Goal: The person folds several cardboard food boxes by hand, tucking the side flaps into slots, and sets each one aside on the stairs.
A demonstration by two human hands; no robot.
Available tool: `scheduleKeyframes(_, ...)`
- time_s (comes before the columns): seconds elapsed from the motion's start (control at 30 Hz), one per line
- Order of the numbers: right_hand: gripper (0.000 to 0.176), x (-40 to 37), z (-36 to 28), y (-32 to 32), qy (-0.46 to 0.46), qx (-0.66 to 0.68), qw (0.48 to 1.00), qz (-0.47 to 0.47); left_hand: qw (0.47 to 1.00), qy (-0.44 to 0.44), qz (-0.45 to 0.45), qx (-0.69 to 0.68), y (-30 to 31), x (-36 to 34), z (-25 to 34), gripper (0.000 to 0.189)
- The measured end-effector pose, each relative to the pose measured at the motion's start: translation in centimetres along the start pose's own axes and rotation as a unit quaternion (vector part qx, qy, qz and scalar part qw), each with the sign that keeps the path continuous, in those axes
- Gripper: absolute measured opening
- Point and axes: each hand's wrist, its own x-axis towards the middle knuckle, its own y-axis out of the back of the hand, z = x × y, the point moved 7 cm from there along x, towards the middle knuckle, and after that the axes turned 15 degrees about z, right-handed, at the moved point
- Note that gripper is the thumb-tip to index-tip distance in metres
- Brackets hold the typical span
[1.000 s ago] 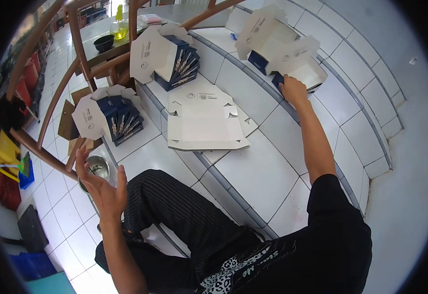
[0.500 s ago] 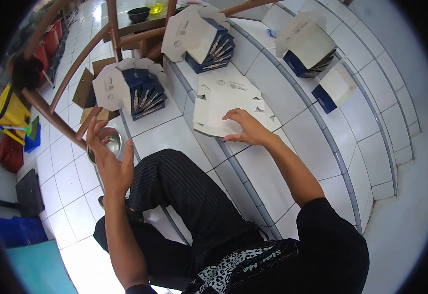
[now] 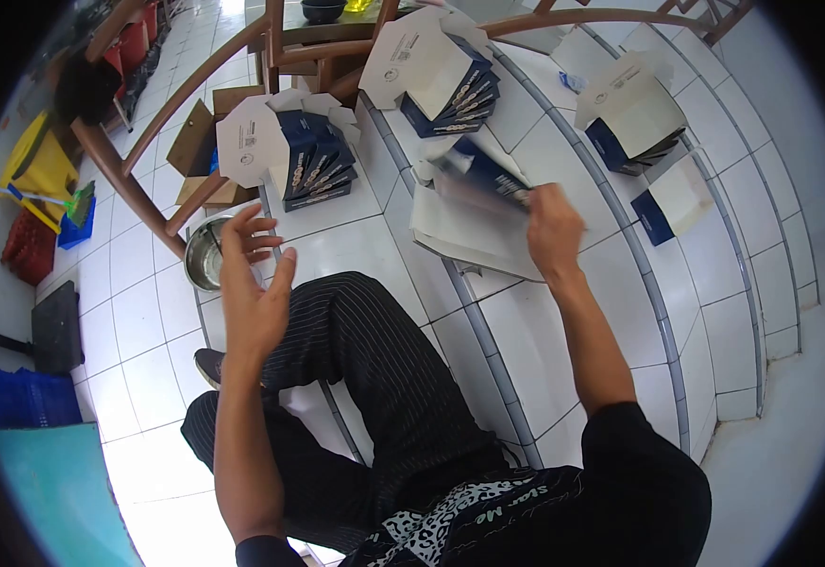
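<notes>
My right hand (image 3: 556, 231) is closed on the edge of a flat cardboard box blank (image 3: 490, 176), blurred by motion and tilted so its navy printed side shows. Below it, more white box blanks (image 3: 464, 230) lie on the tiled step. My left hand (image 3: 259, 293) hangs in the air with fingers apart and nothing in it, nearest to a metal bowl (image 3: 202, 260). Part of that bowl is hidden behind the fingers.
Stacked navy and white boxes stand at the left (image 3: 318, 161), the middle (image 3: 459, 90) and the right (image 3: 634, 113). A single box piece (image 3: 672, 203) lies on an upper step. Brown chair rails (image 3: 129, 194) cross the far left, near an open carton (image 3: 190, 142).
My right hand has closed on a box blank and lifted it, turning its navy side into view. My left hand stays open, slightly further right in view. The camera has shifted.
</notes>
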Motion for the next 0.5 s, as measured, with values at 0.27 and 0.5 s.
scheduleKeyframes(0.27,0.021,-5.6,-17.9,6.1,0.101,0.166,0.976,-0.102,0.910,0.218,-0.200,-0.290,-9.4,-8.1,3.2,0.082)
scheduleKeyframes(0.5,0.040,-8.9,-13.8,0.5,-0.503,0.599,0.581,-0.226,0.938,0.009,-0.247,-0.243,-7.4,-6.5,3.7,0.041)
